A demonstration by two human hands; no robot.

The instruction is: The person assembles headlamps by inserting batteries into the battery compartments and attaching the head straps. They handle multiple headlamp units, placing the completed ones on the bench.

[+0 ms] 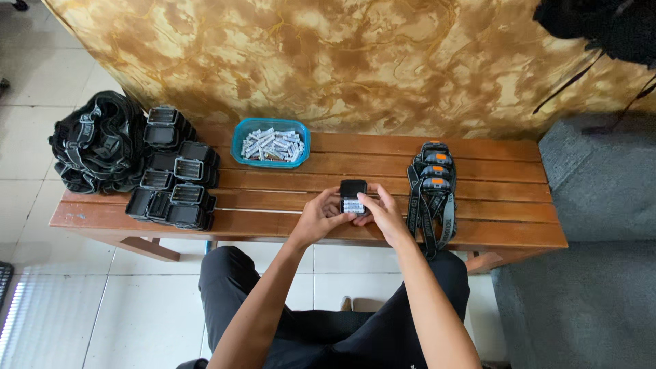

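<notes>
From the head view, we hold a small black battery case [353, 197] over the wooden bench [506, 229], its long axis running away from us, open face up — pale cells showing. Our left hand [318, 219] clasps its left side, our right hand [384, 213] its right; the fingers cover its lower edge. Left of the case sits a blue tray [270, 143], right of it banded headlamps [430, 195].

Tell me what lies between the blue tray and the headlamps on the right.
Only bare bench slats lie between the blue tray and the headlamps, as the head view shows.
</notes>
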